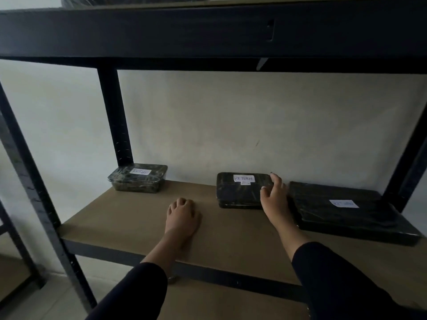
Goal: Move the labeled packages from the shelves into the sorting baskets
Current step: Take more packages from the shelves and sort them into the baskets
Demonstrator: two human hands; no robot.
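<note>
Two dark sleeves reach in from the bottom edge, the nearest things in view. The left hand (pixel 183 214) rests knuckles-up on the brown shelf board (pixel 129 218), fingers curled under loosely and holding nothing. The right hand (pixel 275 196) is farther in, at the right end of the middle package (pixel 240 191): the fingers are spread and gently bent, fingertips up against the package's right edge and thumb near its front corner. Whether they actually press on it or sit just off it cannot be told.

Three black-wrapped packages lie on this shelf, each with a white label on top. The middle one reads RETURN and sits toward the back, near the wall (pixel 231 123). The left package (pixel 138 177) is a lidded tub at the back left corner, just beside the black upright (pixel 115 116); its label is too blurred to read. The right package (pixel 346 209) is wide and flat, lying just right of the right wrist and reaching toward the shelf's front edge; its label is blurred too.

A black beam (pixel 208 31) crosses overhead
</note>
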